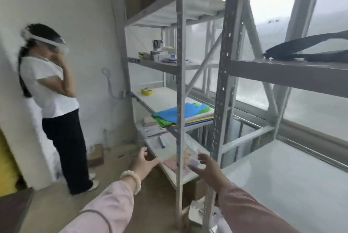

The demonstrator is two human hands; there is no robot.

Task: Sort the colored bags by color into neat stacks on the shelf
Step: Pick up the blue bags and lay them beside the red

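Blue cloth tops the pile of colored bags (175, 115), with green below it and poking out at the right end, then white, yellow and blue layers underneath; the pile lies unevenly stacked at the near end of a white shelf (169, 97), the second from the bottom in a grey metal rack (179, 74), partly behind the rack's front upright. Neither hand touches the pile. Below it, the left hand (146, 164) reaches out beside the front edge of the bottom shelf (170, 173), its grip wide open, fingers spread and nothing in it. The right hand (207, 166) is stretched out just right of the same upright, its grip also open with fingers fanned, hovering at the corner of a printed picture sheet (188, 157) that lies on the bottom shelf; motion blur hides whether a fingertip touches the sheet. Both arms wear pale pink sleeves, and a white bead bracelet (131, 178) circles the left wrist. Farther back on the bags' shelf sits a yellow tape roll (146, 91). The shelf above holds small boxes (160, 54). A black strap (308, 51) lies on a second rack to the right, beside the windows. At the left a person (54, 100) in a white top and black trousers stands near the wall, with a cardboard box (96, 154) on the floor nearby
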